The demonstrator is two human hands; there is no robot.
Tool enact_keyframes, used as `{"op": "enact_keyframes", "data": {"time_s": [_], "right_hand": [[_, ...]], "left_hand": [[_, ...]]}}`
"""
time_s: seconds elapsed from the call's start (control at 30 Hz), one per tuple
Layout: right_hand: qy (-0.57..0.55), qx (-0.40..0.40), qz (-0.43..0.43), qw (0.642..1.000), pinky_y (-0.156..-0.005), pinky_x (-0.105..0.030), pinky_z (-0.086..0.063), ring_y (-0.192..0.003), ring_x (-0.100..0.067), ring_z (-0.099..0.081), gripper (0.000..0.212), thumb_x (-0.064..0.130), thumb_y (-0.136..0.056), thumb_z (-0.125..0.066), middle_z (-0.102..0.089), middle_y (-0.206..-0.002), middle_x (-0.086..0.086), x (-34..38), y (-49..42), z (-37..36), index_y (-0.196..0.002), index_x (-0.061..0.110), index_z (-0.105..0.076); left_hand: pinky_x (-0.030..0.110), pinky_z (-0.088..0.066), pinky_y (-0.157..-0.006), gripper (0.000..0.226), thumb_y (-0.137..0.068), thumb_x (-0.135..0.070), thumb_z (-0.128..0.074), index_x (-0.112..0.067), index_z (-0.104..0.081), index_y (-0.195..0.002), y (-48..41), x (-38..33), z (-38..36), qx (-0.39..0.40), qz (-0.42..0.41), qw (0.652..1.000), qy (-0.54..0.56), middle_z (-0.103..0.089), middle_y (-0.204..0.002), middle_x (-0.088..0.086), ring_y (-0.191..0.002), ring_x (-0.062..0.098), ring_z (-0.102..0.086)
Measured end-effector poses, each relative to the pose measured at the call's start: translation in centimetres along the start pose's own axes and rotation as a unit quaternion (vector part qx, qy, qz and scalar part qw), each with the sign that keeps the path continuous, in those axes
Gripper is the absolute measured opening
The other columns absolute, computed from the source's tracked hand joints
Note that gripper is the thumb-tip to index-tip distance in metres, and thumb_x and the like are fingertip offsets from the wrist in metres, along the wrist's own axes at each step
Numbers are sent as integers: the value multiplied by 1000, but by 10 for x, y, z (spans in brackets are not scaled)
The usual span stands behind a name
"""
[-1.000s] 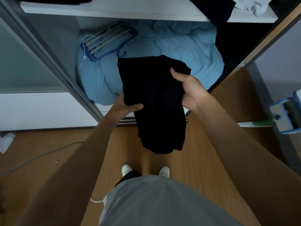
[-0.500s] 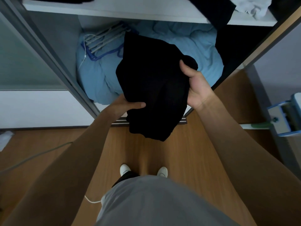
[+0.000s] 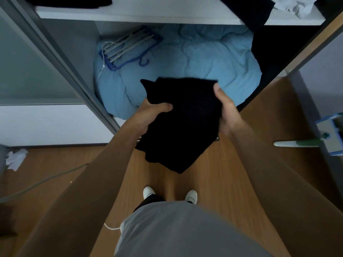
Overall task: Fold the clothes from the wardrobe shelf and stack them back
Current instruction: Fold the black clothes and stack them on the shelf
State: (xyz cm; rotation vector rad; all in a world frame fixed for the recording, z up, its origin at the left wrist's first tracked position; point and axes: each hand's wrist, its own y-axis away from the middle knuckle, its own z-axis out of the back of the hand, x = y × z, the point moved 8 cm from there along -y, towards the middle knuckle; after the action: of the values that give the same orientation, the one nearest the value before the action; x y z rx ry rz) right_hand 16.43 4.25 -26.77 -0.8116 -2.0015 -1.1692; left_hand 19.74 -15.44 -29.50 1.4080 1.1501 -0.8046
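A black garment, folded into a thick bundle, hangs in the air in front of the open wardrobe, over its bottom rail. My left hand grips its left edge with the thumb on top. My right hand grips its right edge, thumb over the upper corner. Its lower corner droops toward the floor. The white wardrobe shelf runs across the top, with dark clothes and a white cloth lying on it.
A blue duvet fills the wardrobe's lower compartment, with a blue hanger rack on it. A sliding door frame stands at the left. On the wooden floor lie a cable, crumpled paper and a mop.
The upper part of the garment, which stood raised over the duvet, has come down toward me into a shorter bundle. Both hands have kept their hold and shifted slightly lower.
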Motion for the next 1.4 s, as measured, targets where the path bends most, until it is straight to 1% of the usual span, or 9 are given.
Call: {"op": "enact_keyframes", "data": {"time_s": [0.17,0.37,0.6,0.73,0.87,1.0,1.17,1.27,1.4], "right_hand": [[168,33,8,985,-96,-31,-55,-110,-22,-69,40,22,-88,-74,-73,-118,-8,-27,5,-14,-126,13,-66],[68,-46,32,996,-85,-36,-60,-101,-28,-71,39,-6,-84,-68,-71,-117,-19,-7,2,-4,-122,0,-65],[-11,-33,-74,997,-87,-36,-58,-106,-23,-71,46,39,-83,-78,-74,-115,-6,-21,0,-18,-122,16,-70],[-71,-75,-98,990,-74,-36,-62,-89,-23,-75,32,26,-85,-77,-77,-103,-8,-26,-5,-21,-113,11,-73],[-75,-62,-39,994,-73,-34,-60,-90,-24,-75,29,15,-88,-72,-77,-100,-9,-12,-13,-30,-115,7,-70],[-72,-55,-8,996,-72,-32,-60,-89,-23,-75,24,13,-90,-69,-77,-97,-8,0,-16,-37,-112,6,-71],[-74,-28,-18,997,-68,-31,-60,-85,-23,-76,13,14,-89,-68,-77,-95,-9,2,-13,-47,-96,7,-76],[-75,-10,-43,996,-77,-33,-60,-87,-23,-74,19,19,-87,-67,-75,-97,-8,-1,-10,-48,-100,9,-76],[-31,-15,-105,994,-76,-37,-60,-92,-25,-74,34,34,-87,-71,-76,-106,-9,-9,-3,-40,-111,12,-75]], "left_hand": [[25,-57,-72,29,-69,-18,-79,-18,-73,-98,3,-5,17,-31,-4,999,7,-77,-92,4,-90,20,-74],[22,-57,-74,38,-75,-17,-82,-17,-67,-110,8,-6,37,-3,-11,1000,-7,-77,-100,2,-95,20,-74],[20,-52,-59,34,-77,13,-59,-10,-60,-103,0,-20,38,-19,-63,997,-45,-71,-79,-5,-72,10,-69],[23,-55,-69,36,-78,12,-61,-15,-66,-102,0,-18,40,-66,-82,993,-45,-75,-87,-4,-86,18,-72],[19,-54,-76,33,-84,-5,-72,-15,-64,-114,9,2,59,-177,-63,981,-41,-71,-109,-1,-100,10,-69],[37,-54,-90,70,-76,-46,-82,-7,-51,-125,32,58,65,-247,118,960,-66,-60,-122,7,-110,26,-62],[45,-50,-97,91,-81,-81,-47,-6,-54,-133,75,126,-7,48,363,913,179,-66,-120,26,-119,40,-62],[56,-47,-98,76,-90,-74,-38,-13,-56,-133,55,112,-19,36,283,887,363,-56,-139,21,-117,42,-62],[46,-57,-78,47,-99,-50,-38,-12,-66,-106,26,79,2,-29,164,884,437,-73,-96,11,-84,30,-73]]}}
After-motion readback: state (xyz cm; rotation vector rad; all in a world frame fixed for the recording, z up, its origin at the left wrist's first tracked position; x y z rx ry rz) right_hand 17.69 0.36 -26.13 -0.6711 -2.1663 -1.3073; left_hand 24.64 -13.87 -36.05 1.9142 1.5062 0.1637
